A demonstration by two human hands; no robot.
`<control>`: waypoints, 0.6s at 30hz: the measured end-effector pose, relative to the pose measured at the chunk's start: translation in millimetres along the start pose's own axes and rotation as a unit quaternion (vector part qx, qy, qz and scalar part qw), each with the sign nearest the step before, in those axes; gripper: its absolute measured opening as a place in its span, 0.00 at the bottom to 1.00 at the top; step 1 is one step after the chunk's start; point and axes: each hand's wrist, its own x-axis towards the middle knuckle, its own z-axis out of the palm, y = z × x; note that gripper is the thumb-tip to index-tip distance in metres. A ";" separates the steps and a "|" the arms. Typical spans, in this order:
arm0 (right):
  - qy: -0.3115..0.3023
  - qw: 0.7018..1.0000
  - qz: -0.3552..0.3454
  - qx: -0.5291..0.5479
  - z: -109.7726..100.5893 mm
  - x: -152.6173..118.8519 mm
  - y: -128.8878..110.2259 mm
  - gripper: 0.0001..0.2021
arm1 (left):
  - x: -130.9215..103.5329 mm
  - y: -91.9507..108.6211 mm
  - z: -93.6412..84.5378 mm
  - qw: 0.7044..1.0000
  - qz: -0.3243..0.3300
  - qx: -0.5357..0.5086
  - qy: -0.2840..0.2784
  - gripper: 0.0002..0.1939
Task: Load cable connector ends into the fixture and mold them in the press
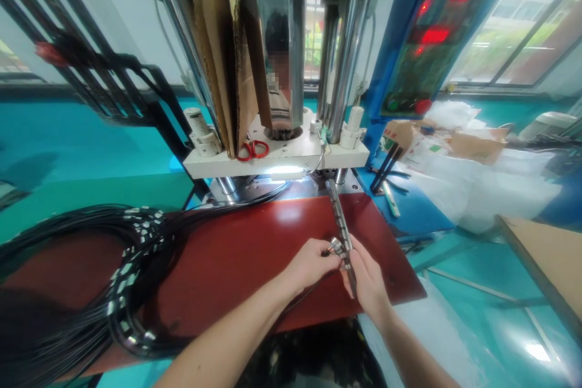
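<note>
My left hand [313, 264] is closed in a pinch on the end of a black cable, which trails down behind the wrist. A small silvery metal connector [336, 247] shows at its fingertips, against a long notched metal bar [338, 209]. Wrapped round the near part of that bar is my right hand [367, 276]. The bar slants away across the reddish-brown board [245, 242], its far end under the press's white plate [291, 154]. Fingers partly hide the contact between connector and bar.
A coil of black cables [136, 267] with pale tips covers the board's left side. Red-handled scissors [253, 149] and cardboard [222, 73] are on the press plate. A lit control panel [436, 30] stands right, above a blue ledge [422, 212] with tools. White bags [486, 176] lie beyond.
</note>
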 end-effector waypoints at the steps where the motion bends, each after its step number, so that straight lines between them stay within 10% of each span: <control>1: 0.000 1.000 0.004 0.000 -0.6 0.3 0.4 0.27 | 0.6 -1.0 -0.1 1.000 -0.001 0.002 0.002 0.07; 18: -0.007 0.999 0.032 -0.009 -0.1 2.5 2.7 0.28 | -2.0 -5.3 -9.5 0.998 0.011 -0.036 0.046 0.14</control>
